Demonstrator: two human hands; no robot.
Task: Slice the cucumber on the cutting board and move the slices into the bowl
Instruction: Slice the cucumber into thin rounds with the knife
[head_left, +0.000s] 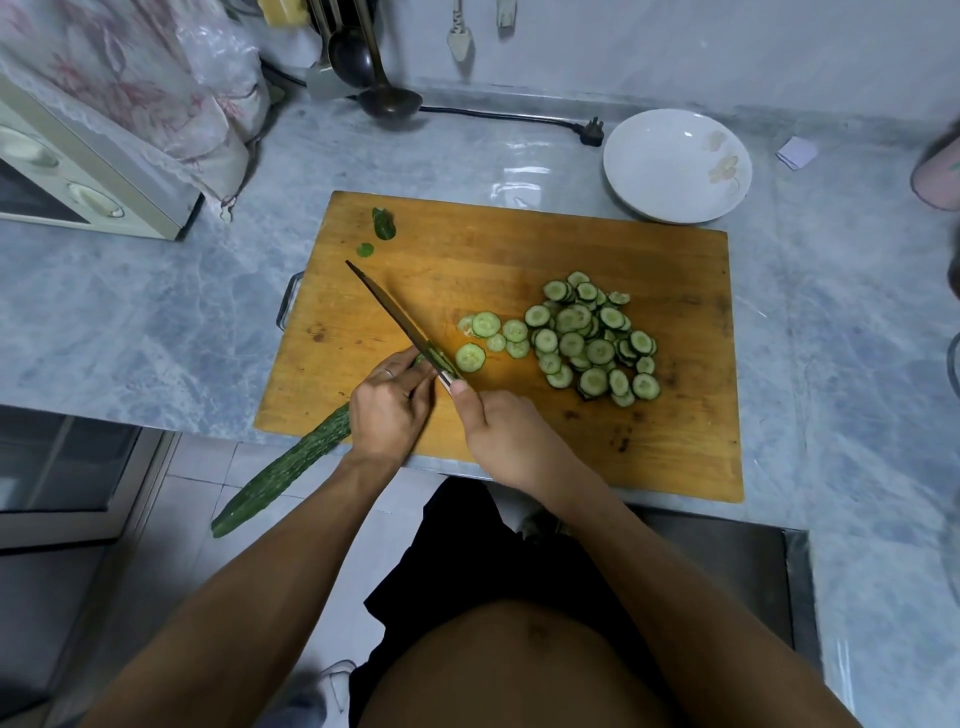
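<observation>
A long dark-green cucumber (283, 473) lies across the front left corner of the wooden cutting board (467, 249) and sticks out past the counter edge. My left hand (387, 410) presses it down near its cut end. My right hand (506, 439) grips the handle of a knife (395, 317), whose blade rests on the cucumber's cut end. Several round slices (587, 338) are heaped on the right half of the board. The cut-off cucumber tip (384, 223) lies at the board's far left. A white bowl (675, 166) stands empty behind the board's right corner.
A cream oven (78, 176) under a flowered cloth stands at the left. Ladles (379, 73) hang at the back wall, and a black cord with a plug (589, 130) lies beside the bowl. A pink object (937, 171) is at the right edge. A steel sink rim (800, 582) lies at the front right.
</observation>
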